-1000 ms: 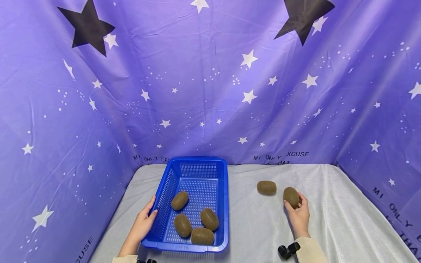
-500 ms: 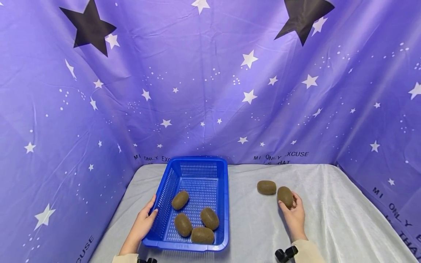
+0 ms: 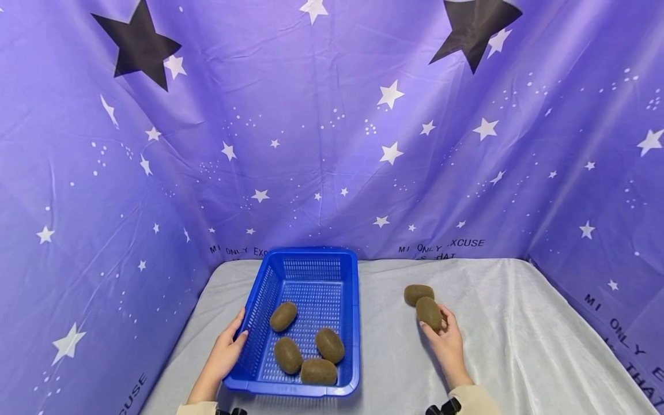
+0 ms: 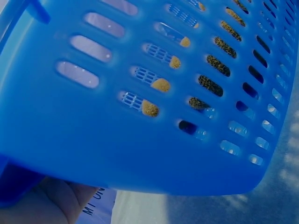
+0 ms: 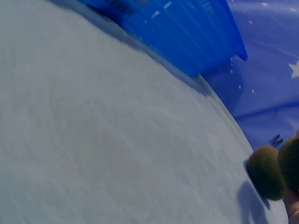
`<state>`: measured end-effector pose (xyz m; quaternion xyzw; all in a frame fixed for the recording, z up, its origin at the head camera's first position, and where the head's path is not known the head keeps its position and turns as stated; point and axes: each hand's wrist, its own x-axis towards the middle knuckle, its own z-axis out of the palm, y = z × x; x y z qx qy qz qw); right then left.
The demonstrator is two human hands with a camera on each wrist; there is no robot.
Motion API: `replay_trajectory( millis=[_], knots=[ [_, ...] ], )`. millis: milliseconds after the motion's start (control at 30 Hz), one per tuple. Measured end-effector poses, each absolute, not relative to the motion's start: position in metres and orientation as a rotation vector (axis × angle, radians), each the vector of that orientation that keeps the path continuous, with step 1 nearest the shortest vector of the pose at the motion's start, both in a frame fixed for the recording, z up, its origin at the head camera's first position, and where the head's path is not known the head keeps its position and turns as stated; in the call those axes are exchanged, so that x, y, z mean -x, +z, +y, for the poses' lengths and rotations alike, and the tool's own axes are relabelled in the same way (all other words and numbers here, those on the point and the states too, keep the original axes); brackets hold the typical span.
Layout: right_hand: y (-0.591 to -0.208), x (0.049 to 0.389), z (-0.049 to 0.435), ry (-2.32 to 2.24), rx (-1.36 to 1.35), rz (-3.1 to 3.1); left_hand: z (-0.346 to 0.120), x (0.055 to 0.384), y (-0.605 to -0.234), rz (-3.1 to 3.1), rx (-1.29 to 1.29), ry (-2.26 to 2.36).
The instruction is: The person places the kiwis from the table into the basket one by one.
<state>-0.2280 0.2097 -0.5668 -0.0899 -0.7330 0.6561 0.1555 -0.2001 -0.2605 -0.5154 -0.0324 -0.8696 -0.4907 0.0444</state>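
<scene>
My right hand (image 3: 449,349) pinches a brown kiwi (image 3: 429,313) between thumb and fingers, over the right half of the table. Just behind it, a second kiwi (image 3: 415,294) lies on the cloth, partly covered by the held one in the head view. Both kiwis also show at the right edge of the right wrist view, the held kiwi (image 5: 290,163) cut off there. With its thumb over the rim, my left hand (image 3: 223,353) grips the left side of a blue plastic basket (image 3: 355,323). Several kiwis (image 3: 319,372) lie inside, mostly toward its near end.
A light grey cloth (image 3: 384,346) covers the table. Purple star-printed curtain (image 3: 321,127) encloses the back and both sides, meeting the table's far edge. The slotted basket wall (image 4: 93,144) fills most of the left wrist view.
My right hand has moved left with its kiwi, which now overlaps the kiwi lying on the cloth. My left hand and the basket have stayed in place.
</scene>
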Motion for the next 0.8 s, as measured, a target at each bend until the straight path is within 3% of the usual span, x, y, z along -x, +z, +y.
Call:
replay_trajectory(
  millis=[800],
  knots=[
    [-0.536, 0.216, 0.164, 1.968, -0.036, -2.085, -0.261, 0.201, -0.519, -2.658, 0.081, -1.498]
  ],
)
